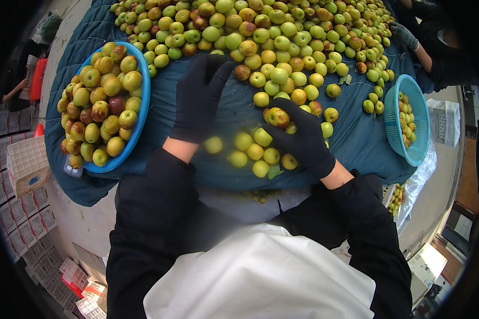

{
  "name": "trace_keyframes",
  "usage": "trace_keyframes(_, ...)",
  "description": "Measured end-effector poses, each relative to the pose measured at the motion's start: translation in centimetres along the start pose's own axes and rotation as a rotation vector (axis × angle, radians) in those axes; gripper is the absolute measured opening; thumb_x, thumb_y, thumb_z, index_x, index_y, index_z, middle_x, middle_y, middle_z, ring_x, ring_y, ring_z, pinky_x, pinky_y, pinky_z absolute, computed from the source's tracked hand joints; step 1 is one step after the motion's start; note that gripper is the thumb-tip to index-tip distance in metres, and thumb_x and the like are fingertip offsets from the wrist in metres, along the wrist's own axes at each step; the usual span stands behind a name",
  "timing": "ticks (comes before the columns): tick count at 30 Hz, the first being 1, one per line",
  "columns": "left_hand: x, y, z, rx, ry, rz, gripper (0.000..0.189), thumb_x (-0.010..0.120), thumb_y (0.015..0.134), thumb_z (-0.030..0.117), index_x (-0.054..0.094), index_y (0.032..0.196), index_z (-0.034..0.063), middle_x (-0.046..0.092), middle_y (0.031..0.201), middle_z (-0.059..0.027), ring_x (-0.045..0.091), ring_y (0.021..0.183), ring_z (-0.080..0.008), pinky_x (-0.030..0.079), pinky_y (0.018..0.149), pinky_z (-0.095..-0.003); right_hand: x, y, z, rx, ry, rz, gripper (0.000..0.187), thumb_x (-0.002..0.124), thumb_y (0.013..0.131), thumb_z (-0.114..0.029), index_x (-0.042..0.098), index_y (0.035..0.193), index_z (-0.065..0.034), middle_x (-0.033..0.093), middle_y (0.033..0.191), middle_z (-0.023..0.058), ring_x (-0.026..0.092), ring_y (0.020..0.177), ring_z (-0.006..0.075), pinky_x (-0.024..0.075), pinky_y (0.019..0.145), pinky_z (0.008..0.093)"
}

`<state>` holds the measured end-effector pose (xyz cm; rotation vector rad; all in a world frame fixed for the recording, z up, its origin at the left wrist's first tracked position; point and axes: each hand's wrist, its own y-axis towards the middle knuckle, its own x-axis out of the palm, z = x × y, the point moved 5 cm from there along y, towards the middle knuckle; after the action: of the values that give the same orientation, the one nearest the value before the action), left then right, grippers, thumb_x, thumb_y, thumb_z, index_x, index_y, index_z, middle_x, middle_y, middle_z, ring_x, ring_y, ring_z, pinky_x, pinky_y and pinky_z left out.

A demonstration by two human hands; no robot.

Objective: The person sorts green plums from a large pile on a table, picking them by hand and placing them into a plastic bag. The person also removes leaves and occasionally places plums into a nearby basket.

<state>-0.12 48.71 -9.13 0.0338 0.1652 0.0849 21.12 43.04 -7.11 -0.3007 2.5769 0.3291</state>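
Observation:
Both hands wear black gloves. My left hand (202, 95) reaches over the dark blue quilted cloth (163, 115) at the near edge of a large heap of green and reddish-brown jujubes (279, 42); its thumb and fingers are apart and nothing shows between them. My right hand (305, 137) is curled around a red-mottled jujube (278, 117), with other fruits close by its fingers. Several pale green jujubes (255, 152) lie on the cloth between my hands, one beside a green leaf (275, 172). At left, a blue plastic basin (145, 95) is piled with browner jujubes (99, 111).
A turquoise plastic basket (391, 107) at right holds some jujubes. Beyond it, a co-worker's gloved hand (405, 36) is near the heap. Crates (28, 159) stand at the left, and a scale-like grey device (72, 169) is partly under the basin.

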Motion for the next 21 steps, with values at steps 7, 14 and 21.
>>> trace_keyframes(7, -3.0, 8.4, -2.8, 0.54, 0.857, 0.251, 0.041, 0.066, 0.086, 0.014, 0.054, 0.124, 0.0059, 0.06, 0.113, -0.0169, 0.059, 0.098, -0.036, 0.048, 0.087, -0.0434, -0.1, 0.3, 0.7, 0.29, -0.095, -0.098, 0.033, 0.076, 0.08, -0.022, 0.062, 0.104, -0.0045, 0.068, 0.085, 0.0087, 0.066, 0.075, 0.0152, 0.0512, 0.067, 0.0311)
trace_keyframes(14, -2.0, 8.8, -5.9, 0.212, 1.07, 0.045, 0.036, 0.059, 0.091, 0.035, 0.058, 0.111, 0.0057, 0.064, 0.103, -0.0172, 0.061, 0.097, -0.0355, 0.049, 0.08, -0.0437, 0.1, 0.3, 0.2, 0.116, -0.088, -0.143, 0.025, 0.066, 0.089, -0.026, 0.066, 0.102, -0.0051, 0.066, 0.074, 0.0083, 0.065, 0.067, 0.017, 0.049, 0.063, 0.0306)
trace_keyframes(21, 1.3, -0.8, -1.6, -0.076, 0.499, -0.309, 0.032, 0.06, 0.092, 0.034, 0.062, 0.105, 0.0046, 0.066, 0.096, -0.0117, 0.065, 0.086, -0.0264, 0.049, 0.074, -0.0348, -0.7, 0.4, -1.0, -0.061, -0.148, -0.113, 0.032, 0.064, 0.09, -0.031, 0.067, 0.113, -0.0088, 0.067, 0.076, 0.0076, 0.065, 0.065, 0.0173, 0.0498, 0.063, 0.0299)
